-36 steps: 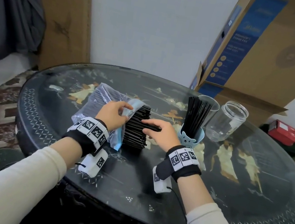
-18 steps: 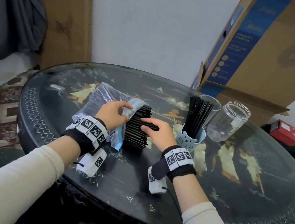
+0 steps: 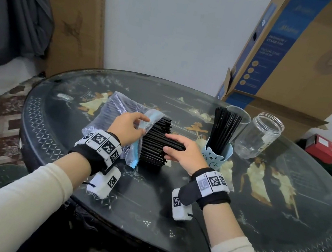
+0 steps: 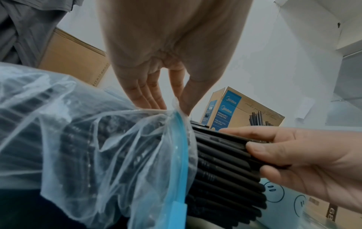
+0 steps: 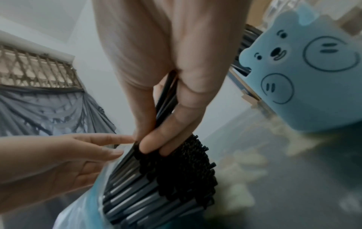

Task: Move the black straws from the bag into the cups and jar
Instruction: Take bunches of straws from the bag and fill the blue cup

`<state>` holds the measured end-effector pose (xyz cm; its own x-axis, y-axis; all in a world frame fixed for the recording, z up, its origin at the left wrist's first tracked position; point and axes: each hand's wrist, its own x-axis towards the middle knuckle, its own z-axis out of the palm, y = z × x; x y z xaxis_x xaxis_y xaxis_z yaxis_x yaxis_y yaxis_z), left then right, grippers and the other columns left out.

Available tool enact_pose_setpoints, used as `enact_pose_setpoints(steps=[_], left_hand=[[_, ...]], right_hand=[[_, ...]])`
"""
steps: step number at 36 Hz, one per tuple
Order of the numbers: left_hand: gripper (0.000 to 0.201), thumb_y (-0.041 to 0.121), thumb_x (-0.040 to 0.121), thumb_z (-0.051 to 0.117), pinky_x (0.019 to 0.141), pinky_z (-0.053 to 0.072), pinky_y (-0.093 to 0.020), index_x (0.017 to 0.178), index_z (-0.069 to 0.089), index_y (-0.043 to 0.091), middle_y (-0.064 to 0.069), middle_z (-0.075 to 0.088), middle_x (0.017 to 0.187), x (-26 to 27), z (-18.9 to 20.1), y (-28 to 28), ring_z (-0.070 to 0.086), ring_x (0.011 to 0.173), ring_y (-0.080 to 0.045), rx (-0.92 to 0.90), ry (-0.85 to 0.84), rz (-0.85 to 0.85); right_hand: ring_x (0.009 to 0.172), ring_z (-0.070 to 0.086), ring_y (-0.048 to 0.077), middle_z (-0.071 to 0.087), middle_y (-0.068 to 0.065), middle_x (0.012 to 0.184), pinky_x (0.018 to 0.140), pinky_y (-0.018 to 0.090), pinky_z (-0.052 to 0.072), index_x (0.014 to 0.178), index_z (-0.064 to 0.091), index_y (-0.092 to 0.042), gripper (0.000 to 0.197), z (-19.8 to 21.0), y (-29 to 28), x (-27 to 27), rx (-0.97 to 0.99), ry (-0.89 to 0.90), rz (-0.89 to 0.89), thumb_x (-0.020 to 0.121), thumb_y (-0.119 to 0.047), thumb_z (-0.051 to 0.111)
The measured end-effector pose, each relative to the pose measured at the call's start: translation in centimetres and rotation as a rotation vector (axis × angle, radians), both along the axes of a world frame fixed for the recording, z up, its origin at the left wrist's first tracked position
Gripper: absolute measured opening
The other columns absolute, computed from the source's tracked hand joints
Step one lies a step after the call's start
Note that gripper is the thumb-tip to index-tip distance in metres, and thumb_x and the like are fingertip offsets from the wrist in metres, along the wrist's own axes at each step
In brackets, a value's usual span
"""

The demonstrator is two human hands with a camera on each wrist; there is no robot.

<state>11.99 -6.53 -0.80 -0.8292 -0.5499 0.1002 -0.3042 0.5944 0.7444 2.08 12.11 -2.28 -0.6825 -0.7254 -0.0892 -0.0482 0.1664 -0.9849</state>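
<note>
Bag (image 3: 105,113) mouth pinched by left hand (image 3: 126,128), frame centre. Top straws (image 3: 155,141) of bundle sticking from bag clamped betw. right hand (image 3: 184,153) thumb & fingers. Blue cup (image 3: 218,156), jar (image 3: 257,136) at right.

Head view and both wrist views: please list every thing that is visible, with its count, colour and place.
Black straws: one large bundle, black, sticking out of the bag mouth on the table.
Bag: one, clear plastic with a blue zip strip, lying left of the bundle.
Bear cup: one, light blue, right of the bundle, holding upright black straws.
Clear cup: one, transparent, behind the bear cup.
Jar: one, clear, no lid, no straws inside, right of the cups.
Table: one, round, black with pale figures.
Fan box: one, brown and blue, behind the table.
Red box: one, far right.
Left hand: pinches the bag mouth.
Right hand: grips a few straws.
</note>
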Motion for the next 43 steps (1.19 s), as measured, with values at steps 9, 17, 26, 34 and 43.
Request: enact_pose_setpoints(steps=[9,17,26,34,43], left_hand=[[0.031,0.017,0.086,0.065,0.087,0.048,-0.028,0.115,0.065,0.026,-0.003,0.063,0.104,-0.2,0.2,-0.2,0.06,0.095,-0.017,-0.046,0.014,-0.003],[0.03,0.02,0.085,0.066,0.095,0.048,-0.034,0.113,0.064,0.03,-0.004,0.058,0.111,-0.3,0.2,-0.4,0.059,0.097,-0.015,-0.055,0.011,-0.006],[0.031,0.017,0.086,0.065,0.095,0.046,-0.031,0.114,0.061,0.029,-0.005,0.051,0.112,-0.7,-0.1,0.2,0.059,0.095,-0.019,-0.053,0.019,-0.004],[0.041,0.02,0.083,0.068,0.103,0.029,-0.024,0.123,0.058,0.016,-0.008,0.047,0.125,-0.9,0.4,1.8,0.044,0.121,-0.023,-0.268,0.177,-0.073],[0.091,0.056,0.067,0.077,0.108,0.03,-0.028,0.141,0.04,0.017,-0.003,0.049,0.138,-4.6,1.7,4.9,0.043,0.129,-0.019,-0.455,-0.053,-0.514]], right_hand=[[0.096,0.069,0.018,0.066,0.007,0.119,0.075,0.018,0.056,0.112,0.068,-0.018,0.027,0.7,-1.4,-0.4,-0.011,0.11,-0.021,0.092,-0.002,0.063],[0.094,0.069,0.016,0.067,0.01,0.117,0.081,0.025,0.058,0.115,0.068,-0.008,0.026,0.8,-1.5,-1.0,-0.06,0.096,-0.083,0.092,0.003,0.059],[0.083,0.07,0.003,0.067,0.007,0.112,0.074,0.015,0.055,0.118,0.066,-0.001,0.026,1.0,0.3,-1.9,-0.062,0.156,-0.099,0.093,0.002,0.058],[0.081,0.07,0.002,0.069,0.009,0.113,0.076,0.016,0.055,0.116,0.068,-0.008,0.026,1.3,1.1,-2.1,-0.06,0.189,-0.108,0.093,0.002,0.059],[0.091,0.069,0.005,0.067,0.002,0.118,0.08,0.021,0.057,0.12,0.067,-0.009,0.029,2.3,2.4,-1.8,0.006,0.23,-0.069,0.093,0.0,0.059]])
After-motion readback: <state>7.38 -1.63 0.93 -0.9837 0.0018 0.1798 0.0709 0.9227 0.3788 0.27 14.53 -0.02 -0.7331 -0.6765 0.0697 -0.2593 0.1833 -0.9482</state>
